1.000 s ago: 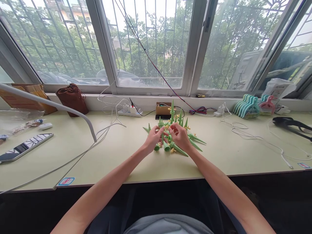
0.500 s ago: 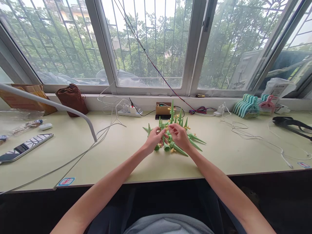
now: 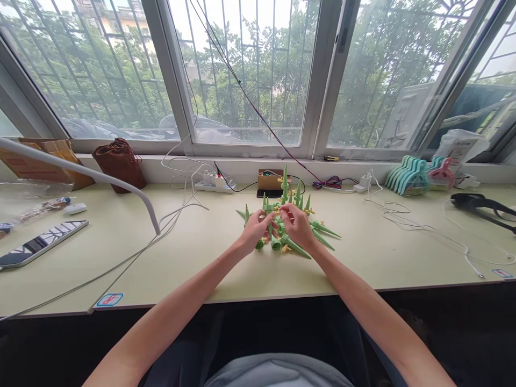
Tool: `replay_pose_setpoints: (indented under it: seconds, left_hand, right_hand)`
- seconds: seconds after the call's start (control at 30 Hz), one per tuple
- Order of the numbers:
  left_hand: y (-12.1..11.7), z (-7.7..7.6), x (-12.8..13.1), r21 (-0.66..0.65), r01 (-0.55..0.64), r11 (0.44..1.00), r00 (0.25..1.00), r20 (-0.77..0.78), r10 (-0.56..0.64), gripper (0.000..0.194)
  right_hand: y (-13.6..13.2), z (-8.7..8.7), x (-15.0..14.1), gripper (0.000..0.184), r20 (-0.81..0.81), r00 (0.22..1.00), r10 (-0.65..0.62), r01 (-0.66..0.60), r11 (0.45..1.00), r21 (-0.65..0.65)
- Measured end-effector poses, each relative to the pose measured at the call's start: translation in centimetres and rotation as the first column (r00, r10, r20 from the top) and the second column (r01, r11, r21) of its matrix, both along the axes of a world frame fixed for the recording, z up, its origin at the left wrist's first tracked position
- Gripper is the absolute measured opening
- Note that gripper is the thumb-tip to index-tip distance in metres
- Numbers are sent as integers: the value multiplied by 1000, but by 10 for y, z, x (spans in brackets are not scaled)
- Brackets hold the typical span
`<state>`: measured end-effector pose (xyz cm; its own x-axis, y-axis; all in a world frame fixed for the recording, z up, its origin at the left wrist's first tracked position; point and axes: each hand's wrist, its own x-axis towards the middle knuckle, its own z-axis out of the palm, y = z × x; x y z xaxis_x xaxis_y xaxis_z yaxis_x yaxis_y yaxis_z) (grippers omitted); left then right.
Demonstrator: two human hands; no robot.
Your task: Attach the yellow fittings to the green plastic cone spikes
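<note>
A pile of green cone-shaped plastic spikes with small yellow fittings lies at the middle of the pale desk. Both hands are over that pile. My left hand is curled round a green spike that points upward. My right hand pinches a small yellow fitting against the top of that spike, fingertips almost touching the left hand's. Several spikes stand upright behind the hands; others lie flat to the right.
A white lamp arm and white cables cross the left of the desk. Brown pouch, power strip, small cardboard box at the back. Teal clips and a black strap at right. A flat patterned case at left.
The hands have shifted only slightly: the fingertips of both have drawn closer together over the upright spike. Nothing else on the desk has moved.
</note>
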<state>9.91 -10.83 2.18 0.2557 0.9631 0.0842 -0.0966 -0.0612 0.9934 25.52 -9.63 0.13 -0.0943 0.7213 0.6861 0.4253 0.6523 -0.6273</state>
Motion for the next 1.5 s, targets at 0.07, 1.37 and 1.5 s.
replay_pose_setpoints:
  seconds: [0.07, 1.37, 1.5]
  left_hand:
    - [1, 0, 0, 0, 4, 1000, 1000, 8, -4, 50]
    - [-2, 2, -1, -24, 16, 1000, 1000, 22, -15, 47]
    - [0, -1, -2, -15, 27, 1000, 999, 22, -27, 46]
  right_hand:
    - [0, 1, 0, 21, 3, 1000, -2, 2, 1000, 2]
    - [-2, 1, 0, 25, 9, 999, 31, -31, 1000, 2]
    - [-2, 1, 0, 27, 4, 999, 38, -38, 999, 3]
